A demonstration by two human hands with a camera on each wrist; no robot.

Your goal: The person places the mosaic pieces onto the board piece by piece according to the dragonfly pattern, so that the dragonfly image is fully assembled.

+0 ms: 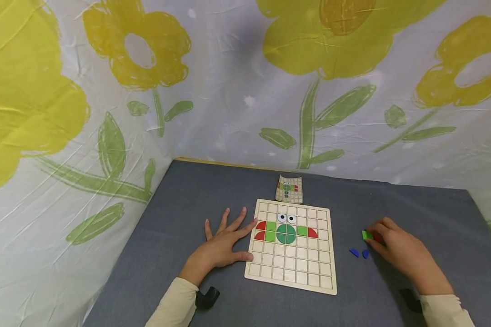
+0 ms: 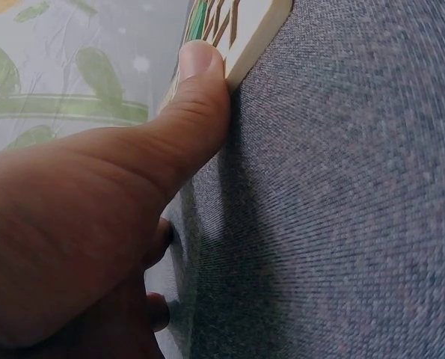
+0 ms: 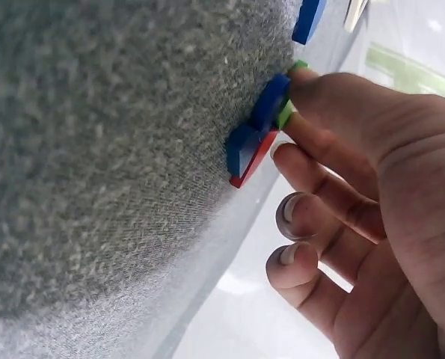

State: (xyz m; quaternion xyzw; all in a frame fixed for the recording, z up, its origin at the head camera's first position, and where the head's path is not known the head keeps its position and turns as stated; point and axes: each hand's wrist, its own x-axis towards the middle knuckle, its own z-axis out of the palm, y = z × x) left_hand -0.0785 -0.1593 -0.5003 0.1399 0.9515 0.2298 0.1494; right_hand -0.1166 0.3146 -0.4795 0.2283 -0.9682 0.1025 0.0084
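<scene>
1. So the right hand [image 1: 405, 252] has thumb and forefinger pinched on a green piece [image 1: 366, 235], on the table off to the right of the board [image 1: 289, 264]. It's small and pretty much swallowed by the fingertips, so a loose pinch could let it slip or twist.
2. A red piece [image 3: 253, 161] and blue pieces [image 3: 270, 102] are crowded in right by those fingertips. Lift carelessly and I reckon one gets knocked away or dragged along.
3. Left hand [image 1: 218, 247] is spread, fingers apart, not gripping anything. Its thumb [image 2: 197, 58] rests on the board's edge and the forefinger reaches that same side. Push too hard there and the whole board could skid or swivel.
4. If the board gets bumped, the round googly eyes [image 1: 286, 219] and the red and green bits [image 1: 271, 226] might hop out of line. Can't tell how snugly they sit.
5. The picture card [image 1: 289, 195] is curled at the top and sits just past the board's far edge, so a board nudged forward could shove it.
</scene>
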